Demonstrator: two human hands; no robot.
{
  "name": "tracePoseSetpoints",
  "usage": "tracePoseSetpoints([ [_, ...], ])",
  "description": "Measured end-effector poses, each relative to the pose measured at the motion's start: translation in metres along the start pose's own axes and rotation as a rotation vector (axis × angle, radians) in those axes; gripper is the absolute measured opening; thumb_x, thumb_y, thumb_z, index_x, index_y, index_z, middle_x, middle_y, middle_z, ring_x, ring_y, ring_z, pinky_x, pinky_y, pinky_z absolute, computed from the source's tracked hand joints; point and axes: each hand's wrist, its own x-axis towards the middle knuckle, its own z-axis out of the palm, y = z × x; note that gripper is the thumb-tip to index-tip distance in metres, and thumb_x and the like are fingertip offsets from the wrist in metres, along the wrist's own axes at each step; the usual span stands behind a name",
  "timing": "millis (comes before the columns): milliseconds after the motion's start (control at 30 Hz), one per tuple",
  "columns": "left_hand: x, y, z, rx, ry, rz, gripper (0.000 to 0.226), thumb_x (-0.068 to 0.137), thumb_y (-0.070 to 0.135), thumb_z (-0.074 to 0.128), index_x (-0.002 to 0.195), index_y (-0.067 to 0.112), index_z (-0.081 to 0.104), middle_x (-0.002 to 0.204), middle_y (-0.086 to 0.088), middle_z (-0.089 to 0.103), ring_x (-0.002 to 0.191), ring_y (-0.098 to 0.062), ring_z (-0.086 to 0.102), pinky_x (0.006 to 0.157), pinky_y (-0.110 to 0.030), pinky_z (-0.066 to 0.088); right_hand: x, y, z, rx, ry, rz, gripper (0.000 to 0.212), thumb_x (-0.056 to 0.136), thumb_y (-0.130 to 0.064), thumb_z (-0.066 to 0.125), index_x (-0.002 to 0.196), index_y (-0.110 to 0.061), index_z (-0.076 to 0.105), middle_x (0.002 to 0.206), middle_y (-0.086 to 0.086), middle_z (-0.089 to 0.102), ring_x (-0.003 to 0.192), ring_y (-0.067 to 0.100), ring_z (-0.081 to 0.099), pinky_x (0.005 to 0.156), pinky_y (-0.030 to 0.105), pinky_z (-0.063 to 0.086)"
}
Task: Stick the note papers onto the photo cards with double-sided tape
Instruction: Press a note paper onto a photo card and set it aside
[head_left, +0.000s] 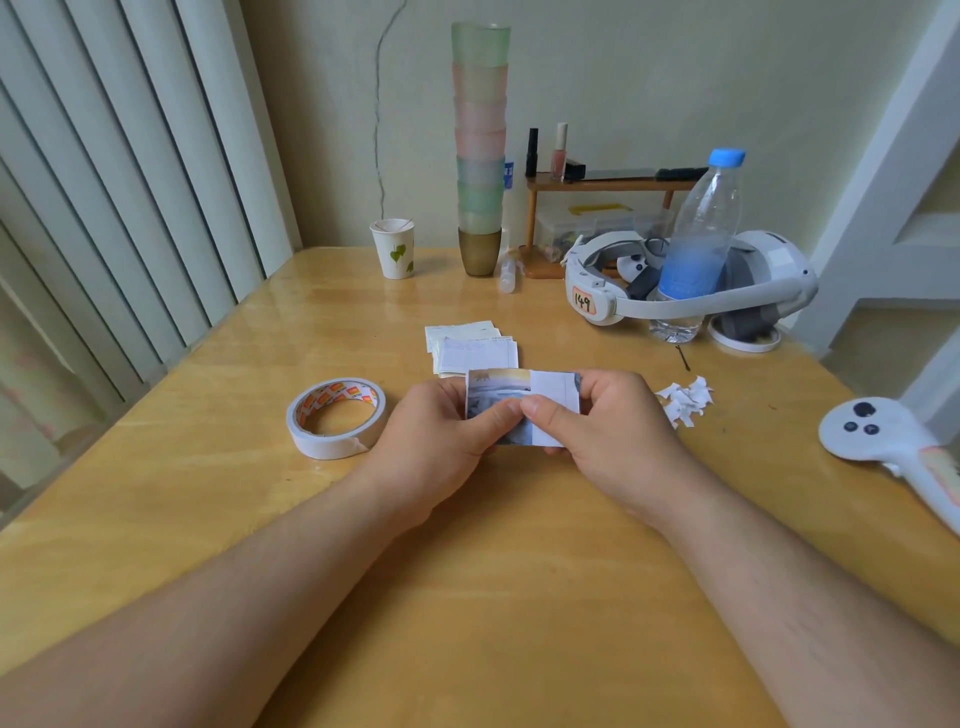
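Your worktop is wide and mostly free in front of you, so rest the work on it if pressing in the air feels unsteady. Both hands meet over its middle: your left hand and right hand each have their fingers curled and clamped on the photo card, thumbs on top, meeting near its centre. The white note paper lies on the card's right half, and from here it looks as if you are pressing it down onto the tape. Rub outward from the middle with your thumbs, keep the paper's edges square to the card, and do not let your grip bend it.

Around you, going down in size: the white headset and the water bottle stand well behind, out of your way, and the white controller lies off to the right. The double-sided tape roll sits just beside your left hand, within easy reach. The stack of note papers lies just beyond the card. Mind the peeled backing scraps near your right hand; they could catch on exposed tape.
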Motion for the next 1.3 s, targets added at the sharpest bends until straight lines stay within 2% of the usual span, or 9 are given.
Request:
tracePoseSetpoints([
  [67, -0.001, 0.0, 0.0, 0.064, 0.014, -0.007, 0.015, 0.098, 0.039, 0.073, 0.107, 0.03, 0.081, 0.097, 0.012, 0.081, 0.094, -0.007, 0.076, 0.089, -0.029, 0.058, -0.001, 0.001, -0.001, -0.097, -0.002, -0.019, 0.008, 0.095, -0.031, 0.073, 0.099, -0.027, 0.079, 0.088, -0.012, 0.08, 0.085, 0.018, 0.076, 0.076, 0.046, 0.062],
  [167, 0.001, -0.005, -0.001, 0.119, 0.062, -0.013, 0.018, 0.093, 0.054, 0.074, 0.099, 0.039, 0.082, 0.093, -0.002, 0.081, 0.074, -0.01, 0.064, 0.073, -0.032, 0.051, 0.0, 0.001, -0.001, -0.099, 0.012, -0.032, 0.008, 0.095, -0.032, 0.073, 0.098, -0.028, 0.079, 0.085, -0.008, 0.079, 0.082, 0.023, 0.075, 0.078, 0.053, 0.062],
  [333, 0.006, -0.008, -0.005, 0.197, 0.12, -0.035, 0.02, 0.093, 0.051, 0.074, 0.094, 0.033, 0.083, 0.072, 0.002, 0.074, 0.058, -0.009, 0.046, 0.06, -0.029, 0.04, 0.0, 0.004, 0.0, -0.106, -0.017, 0.008, 0.007, 0.096, -0.034, 0.072, 0.099, -0.034, 0.079, 0.085, -0.005, 0.079, 0.075, 0.013, 0.074, 0.081, 0.049, 0.062],
  [600, 0.003, -0.007, -0.016, -0.08, -0.072, -0.006, 0.019, 0.102, 0.019, 0.065, 0.092, 0.02, 0.082, 0.077, 0.006, 0.068, 0.073, -0.012, 0.052, 0.073, -0.024, 0.043, 0.001, -0.002, -0.003, 0.186, 0.003, 0.15, 0.014, 0.099, -0.009, 0.068, 0.107, -0.021, 0.07, 0.086, -0.002, 0.08, 0.065, 0.013, 0.068, 0.063, 0.025, 0.051],
  [700, 0.004, -0.003, -0.015, -0.241, -0.086, -0.066, 0.017, 0.099, 0.011, 0.068, 0.113, 0.012, 0.078, 0.1, 0.001, 0.079, 0.086, -0.008, 0.069, 0.081, -0.021, 0.052, -0.001, -0.003, -0.005, 0.237, 0.007, 0.189, 0.008, 0.101, -0.013, 0.065, 0.107, -0.016, 0.07, 0.09, 0.003, 0.08, 0.067, 0.017, 0.071, 0.068, 0.03, 0.054],
  [800, 0.006, -0.004, -0.011, -0.208, -0.016, -0.048, 0.023, 0.097, 0.014, 0.074, 0.12, 0.013, 0.075, 0.116, -0.006, 0.079, 0.108, -0.022, 0.075, 0.096, -0.037, 0.056, -0.004, -0.001, -0.003, 0.233, 0.078, 0.187, 0.007, 0.101, -0.015, 0.065, 0.101, -0.016, 0.071, 0.088, 0.003, 0.078, 0.069, 0.019, 0.072, 0.07, 0.033, 0.056],
  [1033, 0.013, -0.008, -0.008, -0.009, 0.073, -0.126, 0.029, 0.103, 0.016, 0.06, 0.109, 0.036, 0.079, 0.091, 0.009, 0.077, 0.077, -0.014, 0.059, 0.078, -0.034, 0.047, -0.004, -0.002, -0.002, 0.142, 0.249, 0.177, 0.02, 0.095, -0.013, 0.073, 0.082, -0.028, 0.071, 0.077, -0.003, 0.07, 0.062, 0.01, 0.064, 0.069, 0.034, 0.057],
  [1200, 0.036, 0.009, -0.025, 0.103, 0.129, -0.092, 0.025, 0.103, 0.007, 0.059, 0.097, 0.017, 0.08, 0.062, 0.011, 0.06, 0.061, -0.013, 0.056, 0.072, -0.034, 0.051, 0.031, -0.018, -0.002, 0.051, 0.247, 0.116, 0.021, 0.095, -0.022, 0.074, 0.087, -0.04, 0.067, 0.079, -0.009, 0.076, 0.064, 0.016, 0.072, 0.071, 0.037, 0.063],
  [1300, 0.058, 0.026, -0.037, 0.328, 0.251, -0.033, 0.028, 0.103, 0.019, 0.06, 0.092, 0.039, 0.075, 0.063, 0.014, 0.062, 0.064, -0.015, 0.066, 0.065, -0.027, 0.052, 0.063, -0.023, 0.004, -0.049, 0.263, 0.067, 0.01, 0.092, -0.028, 0.075, 0.091, -0.036, 0.068, 0.076, -0.009, 0.076, 0.061, 0.011, 0.072, 0.07, 0.04, 0.063],
])
